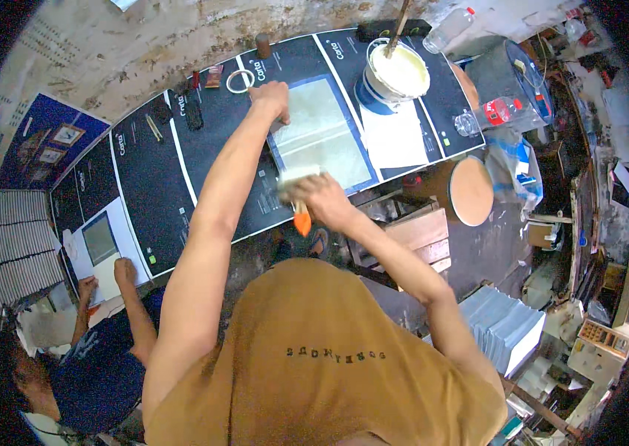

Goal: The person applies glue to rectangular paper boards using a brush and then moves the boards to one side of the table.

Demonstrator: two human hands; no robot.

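A blue-edged cover (333, 100) with a pale grey sheet on its face lies on the black-covered table. My left hand (270, 100) rests at its far left corner, thumb apart from the bent fingers. Over the cover's near left corner, my right hand (323, 201) is closed around a brush (302, 223) with an orange handle end. The brush head is smeared by motion and lies close to the cover; whether it touches is unclear. A bucket (396, 78) of cream-coloured paste, with a stick standing in it, is at the far right of the cover.
White paper (392, 141) lies under the bucket. A tape ring (240, 81) is left of the cover. Bottles (500, 111) stand at the right end. Another person's hands (125, 271) work at the table's left end. A stack of grey sheets (496, 323) is behind me, right.
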